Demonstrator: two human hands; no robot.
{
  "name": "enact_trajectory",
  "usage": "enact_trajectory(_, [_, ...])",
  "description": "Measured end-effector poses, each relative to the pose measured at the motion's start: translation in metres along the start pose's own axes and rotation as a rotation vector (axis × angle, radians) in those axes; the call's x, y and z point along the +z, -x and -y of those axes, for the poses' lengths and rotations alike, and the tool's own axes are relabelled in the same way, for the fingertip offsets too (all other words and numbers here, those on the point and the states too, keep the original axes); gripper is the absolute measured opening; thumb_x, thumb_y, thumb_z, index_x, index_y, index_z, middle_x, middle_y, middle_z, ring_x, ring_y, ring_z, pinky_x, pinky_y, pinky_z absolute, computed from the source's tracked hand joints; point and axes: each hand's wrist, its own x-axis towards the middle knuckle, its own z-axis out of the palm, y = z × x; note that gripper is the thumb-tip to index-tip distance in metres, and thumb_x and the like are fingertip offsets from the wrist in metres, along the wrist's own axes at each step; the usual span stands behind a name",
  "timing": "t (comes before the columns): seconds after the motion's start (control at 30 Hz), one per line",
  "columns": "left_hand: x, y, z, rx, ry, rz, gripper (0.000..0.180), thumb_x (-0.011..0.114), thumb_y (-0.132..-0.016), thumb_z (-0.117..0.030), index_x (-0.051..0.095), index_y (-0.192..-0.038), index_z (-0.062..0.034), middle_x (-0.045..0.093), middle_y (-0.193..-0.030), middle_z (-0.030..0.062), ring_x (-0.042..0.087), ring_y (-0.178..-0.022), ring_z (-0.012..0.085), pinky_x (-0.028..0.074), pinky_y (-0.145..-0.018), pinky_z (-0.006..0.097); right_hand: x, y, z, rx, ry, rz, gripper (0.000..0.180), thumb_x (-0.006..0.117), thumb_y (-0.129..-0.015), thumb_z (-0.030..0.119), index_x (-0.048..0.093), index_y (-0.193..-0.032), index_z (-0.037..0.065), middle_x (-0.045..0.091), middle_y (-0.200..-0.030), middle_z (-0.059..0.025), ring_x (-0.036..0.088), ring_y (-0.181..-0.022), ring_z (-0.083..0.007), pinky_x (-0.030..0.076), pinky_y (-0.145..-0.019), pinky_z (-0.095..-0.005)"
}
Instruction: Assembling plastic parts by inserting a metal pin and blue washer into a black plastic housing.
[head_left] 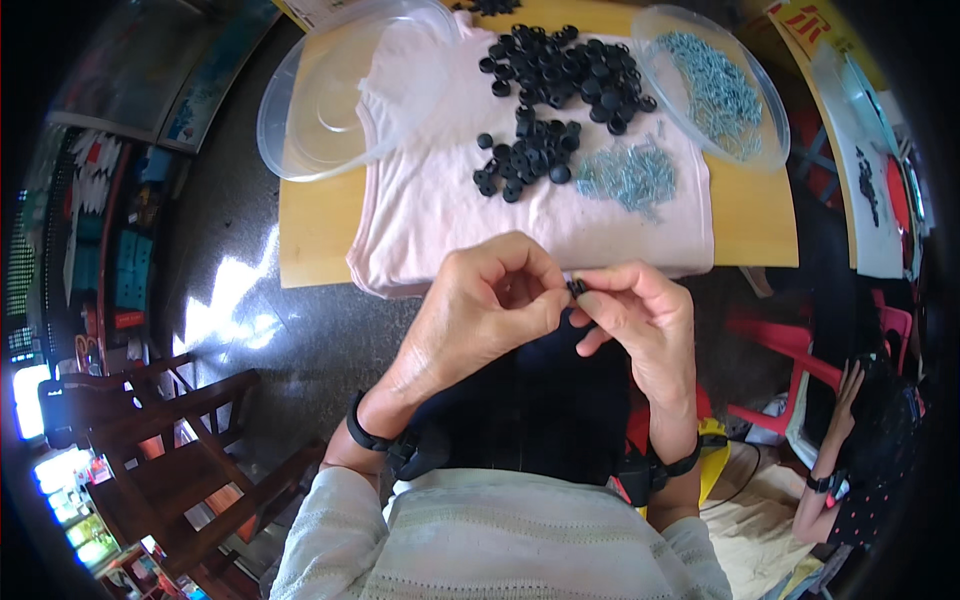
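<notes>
My left hand (480, 315) and my right hand (640, 320) meet in front of me, just below the table's near edge. Together their fingertips pinch a small black round cap (577, 288). On the table lies a pale pink cloth (440, 200) with a heap of several black caps (545, 90) and a small pile of silver-blue screws (628, 175). More screws fill a clear shallow bowl (715, 85) at the right.
A clear plastic lid (330, 100) overhangs the wooden table (310, 230) at the left. Dark wooden chairs (190, 450) stand at my lower left. Another person (860, 440) sits at the lower right beside a red plastic chair (790, 350).
</notes>
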Motion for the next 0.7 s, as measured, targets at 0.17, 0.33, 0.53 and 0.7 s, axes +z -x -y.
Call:
enact_trajectory(0.17, [0.003,0.003,-0.005,0.140,-0.091,-0.093,0.009,0.066,-0.087,-0.006,0.066,-0.094,-0.0004,0.060,-0.080,-0.0008,0.052,-0.065,0.0034,0.042,-0.056,0.021,-0.006,-0.005,0.000,-0.058,0.006,-0.089,0.018,0.066,-0.086,0.001,0.062,-0.103,-0.004,0.065,-0.095,-0.0087,0.063,-0.080,-0.0098,0.056,-0.060,-0.0216])
enact_trajectory(0.33, [-0.021,-0.011,-0.006,0.423,-0.641,-0.571,0.009,0.067,-0.083,-0.002,0.068,-0.092,-0.0008,0.064,-0.083,0.0036,0.057,-0.065,0.0093,0.044,-0.057,0.022,-0.017,-0.021,0.002,-0.123,0.197,-0.217,0.016,0.068,-0.084,0.001,0.063,-0.098,-0.004,0.064,-0.087,-0.0048,0.058,-0.068,-0.0053,0.052,-0.057,-0.0198])
enact_trajectory(0.53, [-0.031,-0.037,-0.026,0.534,-0.829,-0.579,0.010,0.068,-0.082,-0.003,0.068,-0.091,-0.0004,0.065,-0.084,0.0063,0.058,-0.064,0.0126,0.045,-0.059,0.025,-0.020,-0.027,0.003,-0.043,0.228,-0.187,0.013,0.067,-0.083,0.000,0.064,-0.095,-0.001,0.064,-0.081,-0.0030,0.058,-0.064,-0.0050,0.050,-0.055,-0.0194])
enact_trajectory(0.7, [-0.035,-0.057,-0.028,0.464,-1.001,-0.426,0.017,0.068,-0.081,-0.005,0.068,-0.098,-0.0018,0.065,-0.087,0.0072,0.058,-0.064,0.0150,0.046,-0.059,0.026,-0.023,-0.026,0.000,-0.055,0.216,-0.163,0.015,0.069,-0.080,-0.003,0.064,-0.095,-0.001,0.063,-0.080,-0.0027,0.059,-0.063,-0.0058,0.047,-0.055,-0.0186])
